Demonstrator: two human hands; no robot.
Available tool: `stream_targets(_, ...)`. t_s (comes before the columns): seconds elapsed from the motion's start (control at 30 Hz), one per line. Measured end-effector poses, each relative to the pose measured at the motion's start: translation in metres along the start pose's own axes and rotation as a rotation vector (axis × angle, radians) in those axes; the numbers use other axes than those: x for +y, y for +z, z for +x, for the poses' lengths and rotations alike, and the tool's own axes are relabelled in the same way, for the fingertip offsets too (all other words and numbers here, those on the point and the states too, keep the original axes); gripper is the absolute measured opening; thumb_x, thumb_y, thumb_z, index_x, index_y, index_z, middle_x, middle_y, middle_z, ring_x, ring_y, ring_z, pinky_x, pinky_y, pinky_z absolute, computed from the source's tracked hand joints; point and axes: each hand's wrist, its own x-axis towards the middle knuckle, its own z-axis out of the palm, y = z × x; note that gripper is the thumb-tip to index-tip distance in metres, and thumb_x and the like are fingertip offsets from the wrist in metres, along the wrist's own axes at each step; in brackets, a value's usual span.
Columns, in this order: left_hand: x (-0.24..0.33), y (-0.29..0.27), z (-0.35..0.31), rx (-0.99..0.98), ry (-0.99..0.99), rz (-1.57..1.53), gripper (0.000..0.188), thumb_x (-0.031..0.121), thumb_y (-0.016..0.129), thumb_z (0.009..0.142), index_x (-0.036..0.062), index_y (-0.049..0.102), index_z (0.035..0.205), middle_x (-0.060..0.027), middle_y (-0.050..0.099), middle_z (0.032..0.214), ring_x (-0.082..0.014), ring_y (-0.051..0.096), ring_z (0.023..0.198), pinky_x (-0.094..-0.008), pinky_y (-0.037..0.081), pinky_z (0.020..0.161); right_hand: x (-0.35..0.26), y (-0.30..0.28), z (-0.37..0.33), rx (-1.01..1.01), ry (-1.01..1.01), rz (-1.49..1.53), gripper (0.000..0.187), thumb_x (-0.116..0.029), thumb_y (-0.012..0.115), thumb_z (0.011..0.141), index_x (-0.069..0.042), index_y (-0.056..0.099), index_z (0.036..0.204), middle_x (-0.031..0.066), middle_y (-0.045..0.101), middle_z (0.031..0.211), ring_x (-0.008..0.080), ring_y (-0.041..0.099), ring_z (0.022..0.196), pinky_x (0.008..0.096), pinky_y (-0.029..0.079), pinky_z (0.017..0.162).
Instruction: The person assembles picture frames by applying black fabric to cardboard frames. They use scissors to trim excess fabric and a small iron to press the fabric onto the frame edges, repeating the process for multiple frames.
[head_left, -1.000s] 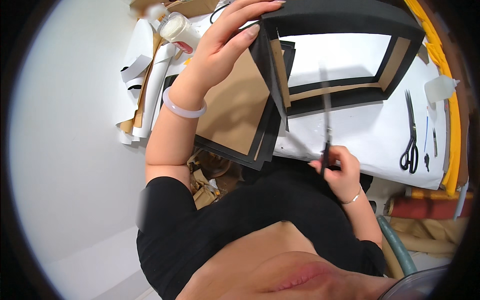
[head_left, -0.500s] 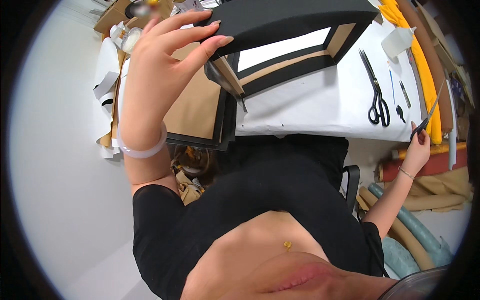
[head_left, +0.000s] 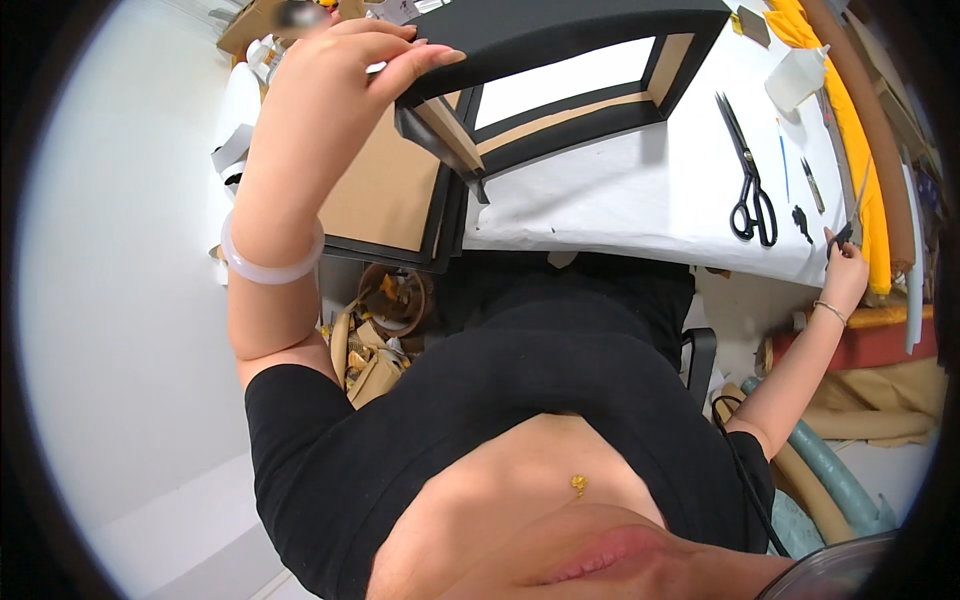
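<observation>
A black-covered box frame (head_left: 570, 32) with a rectangular opening and bare tan board inside stands at the top of the view. At its upper left corner, my left hand (head_left: 335, 85) grips the edge, thumb and fingers brought together. From that end hangs a loose strip of black covering (head_left: 425, 133), its tip reaching down near the table. Far right, by the table edge, my right hand (head_left: 848, 268) is closed round the handles of a pair of scissors (head_left: 860, 212), blades pointing away from me. The box hides part of the left hand's grip.
On the white-covered table (head_left: 600, 215) lie large black shears (head_left: 750, 185), a thin blue stick (head_left: 783, 160), a slim knife-like tool (head_left: 812, 185) and a white plastic bottle (head_left: 796, 80). Black-edged tan boards (head_left: 375, 200) are stacked left. Yellow fabric (head_left: 850, 130) runs along the right edge.
My left hand and the box's near left corner have shifted slightly, and the loose black strip sticks out more. My right hand with the scissors has moved a little to the right.
</observation>
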Motion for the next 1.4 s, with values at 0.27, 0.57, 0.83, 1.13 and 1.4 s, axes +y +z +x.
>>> stream_targets(0.27, -0.067, 0.050, 0.044, -0.252, -0.399, -0.835, 0.066, 0.066, 0.057, 0.098, 0.0094, 0.072, 0.129, -0.0072, 0.072, 0.123, -0.0153, 0.063, 0.120, -0.0328, 0.041, 0.110, 0.015, 0.037, 0.044, -0.282, 0.056, 0.084, 0.061, -0.049, 0.086, 0.076, 0.005, 0.072, 0.100, 0.0149, 0.071, 0.076, 0.0236, 0.068, 0.066, 0.0360, 0.053, 0.066)
stream_targets(0.57, -0.057, 0.069, 0.138, -0.926, -0.174, -1.316, 0.033, 0.030, 0.069, 0.101, 0.0030, 0.069, 0.120, 0.0037, 0.072, 0.099, -0.0009, 0.066, 0.085, -0.0182, 0.054, 0.073, -0.012, 0.009, 0.052, -0.590, 0.142, 0.255, 0.047, -0.022, 0.088, 0.080, 0.000, 0.052, 0.100, 0.0101, 0.066, 0.074, 0.0168, 0.065, 0.054, 0.0318, 0.052, 0.044)
stream_targets(0.83, -0.032, 0.034, 0.083, -0.439, -0.523, -1.538, 0.028, 0.030, 0.066, 0.102, 0.0045, 0.069, 0.112, 0.0048, 0.070, 0.094, -0.0003, 0.064, 0.079, -0.0165, 0.052, 0.069, -0.241, -0.090, 0.061, 0.036, -0.431, 0.627, 0.028, -0.023, 0.059, 0.103, 0.004, 0.063, 0.109, 0.0221, 0.070, 0.101, 0.0328, 0.069, 0.092, 0.0400, 0.053, 0.082)
stream_targets(1.13, -0.023, 0.029, 0.045, -0.227, -0.727, -1.694, 0.025, 0.024, 0.064, 0.104, 0.0017, 0.067, 0.115, 0.0026, 0.071, 0.098, -0.0015, 0.066, 0.084, -0.0171, 0.054, 0.075, -0.571, 0.063, 0.201, -0.312, -1.199, 0.787, 0.075, -0.047, 0.078, 0.090, -0.005, 0.053, 0.148, 0.0161, 0.066, 0.132, 0.0279, 0.064, 0.121, 0.0388, 0.049, 0.107)
stream_targets(1.4, -0.019, 0.035, 0.040, -0.206, -0.819, -1.713, 0.027, 0.025, 0.064, 0.104, -0.0003, 0.067, 0.113, 0.0009, 0.071, 0.094, -0.0021, 0.065, 0.078, -0.0172, 0.053, 0.070, -0.651, 0.066, 0.162, -0.307, -1.365, 0.549, 0.050, -0.051, 0.081, 0.086, -0.004, 0.074, 0.102, 0.0125, 0.071, 0.085, 0.0216, 0.065, 0.071, 0.0342, 0.054, 0.070)
